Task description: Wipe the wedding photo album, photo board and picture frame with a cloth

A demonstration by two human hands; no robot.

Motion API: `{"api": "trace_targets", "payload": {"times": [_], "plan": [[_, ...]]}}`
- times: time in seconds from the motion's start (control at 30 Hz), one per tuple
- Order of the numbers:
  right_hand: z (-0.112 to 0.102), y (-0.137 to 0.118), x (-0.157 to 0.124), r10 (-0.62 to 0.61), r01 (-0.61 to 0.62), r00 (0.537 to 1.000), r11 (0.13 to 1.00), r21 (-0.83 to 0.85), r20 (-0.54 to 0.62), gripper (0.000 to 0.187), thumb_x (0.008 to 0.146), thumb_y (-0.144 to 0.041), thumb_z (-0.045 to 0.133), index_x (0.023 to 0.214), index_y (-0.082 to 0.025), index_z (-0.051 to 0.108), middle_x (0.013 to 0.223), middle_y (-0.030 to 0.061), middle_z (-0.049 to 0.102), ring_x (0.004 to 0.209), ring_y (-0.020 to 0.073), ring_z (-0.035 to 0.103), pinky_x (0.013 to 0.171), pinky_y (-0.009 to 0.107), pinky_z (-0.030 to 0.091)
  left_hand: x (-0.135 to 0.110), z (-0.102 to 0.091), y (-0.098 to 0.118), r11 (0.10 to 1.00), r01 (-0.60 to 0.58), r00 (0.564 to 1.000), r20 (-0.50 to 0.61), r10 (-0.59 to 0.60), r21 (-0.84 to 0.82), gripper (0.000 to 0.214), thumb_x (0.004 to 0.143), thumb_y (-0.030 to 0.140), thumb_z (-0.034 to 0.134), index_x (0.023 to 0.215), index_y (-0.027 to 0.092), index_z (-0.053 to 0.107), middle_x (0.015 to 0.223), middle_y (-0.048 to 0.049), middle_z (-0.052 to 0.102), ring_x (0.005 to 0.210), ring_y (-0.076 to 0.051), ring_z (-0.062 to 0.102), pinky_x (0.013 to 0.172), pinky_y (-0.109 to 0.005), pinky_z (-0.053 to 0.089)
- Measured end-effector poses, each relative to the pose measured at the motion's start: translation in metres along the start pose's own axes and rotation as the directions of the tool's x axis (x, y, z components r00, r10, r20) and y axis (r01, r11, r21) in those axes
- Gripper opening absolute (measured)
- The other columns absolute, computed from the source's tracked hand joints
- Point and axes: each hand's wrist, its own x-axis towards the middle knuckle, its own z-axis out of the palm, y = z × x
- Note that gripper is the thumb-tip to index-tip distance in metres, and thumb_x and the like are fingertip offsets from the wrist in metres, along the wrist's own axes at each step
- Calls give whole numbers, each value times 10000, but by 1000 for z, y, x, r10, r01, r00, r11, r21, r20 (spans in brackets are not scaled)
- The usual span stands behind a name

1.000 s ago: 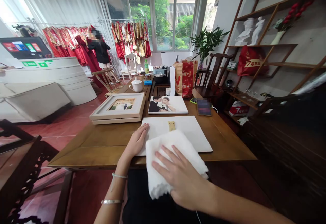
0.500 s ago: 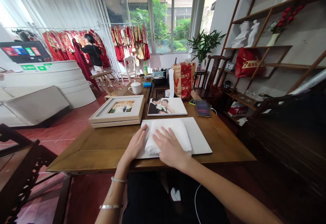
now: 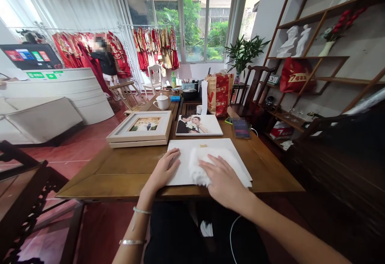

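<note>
A plain white board lies at the table's near edge, with a small yellowish mark near its far side. My left hand rests on the board's left edge, fingers stretched out flat. Over on the right half, my right hand presses down on a fluffy white cloth. Its fingers are extended across the cloth, and its thumb is hidden. Just beyond the board lies a wedding photo panel. To the left of that panel is a pale picture frame with a small photo inside.
A phone on a white cable lies right of the photo panel. Farther back on the wooden table stand a lidded white cup and a red-and-brown paper bag. A person stands by the hanging red garments.
The white cloth and my right hand have slid right across the board, uncovering its left part and the yellowish mark. My left hand has shifted slightly onto the board.
</note>
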Motion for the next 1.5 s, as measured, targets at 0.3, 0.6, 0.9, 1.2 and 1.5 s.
{"api": "trace_targets", "payload": {"times": [0.3, 0.6, 0.9, 1.2, 1.5], "plan": [[9, 24, 106, -89, 89, 996, 995, -45, 8, 503, 739, -119, 438, 1229, -97, 553, 1316, 135, 541, 1283, 319, 379, 1038, 500, 292, -1, -2, 0, 998, -52, 999, -12, 52, -21, 315, 878, 294, 467, 1136, 178, 606, 1280, -97, 570, 1217, -242, 508, 1064, -417, 370], [26, -1, 149, -274, 274, 961, 962, -13, -28, 425, 714, -93, 467, 1117, -131, 595, 1217, 131, 606, 1217, 274, 465, 1006, 422, 347, 1, 0, 0, 998, -53, 998, -26, 52, -17, 284, 875, 271, 483, 1108, 165, 608, 1170, -112, 626, 1099, -261, 571, 989, -426, 422], [13, 46, 67, -268, 269, 962, 963, 7, -61, 645, 594, -34, 434, 1228, -81, 544, 1304, 152, 547, 1271, 271, 414, 1086, 464, 262, 0, -1, -5, 998, -52, 999, 8, 53, -31, 342, 880, 293, 459, 1169, 173, 599, 1316, -105, 546, 1269, -246, 459, 1096, -446, 325], [11, 85, -14, -257, 265, 962, 960, 92, -89, 867, 532, -19, 379, 1376, -215, 407, 1432, 14, 422, 1376, 181, 242, 1143, 460, 168, -4, -4, -8, 999, -33, 999, 14, 33, -16, 357, 886, 290, 441, 1190, 170, 584, 1331, -104, 531, 1283, -232, 446, 1109, -438, 317], [9, 112, 60, 13, -17, 999, 995, -97, -40, 753, 675, -87, 426, 1412, -230, 368, 1497, 20, 301, 1393, 259, 182, 1120, 512, 148, -4, -4, -5, 999, -32, 999, 13, 33, -17, 347, 887, 294, 438, 1181, 182, 586, 1325, -96, 536, 1283, -229, 447, 1108, -433, 321]]}}
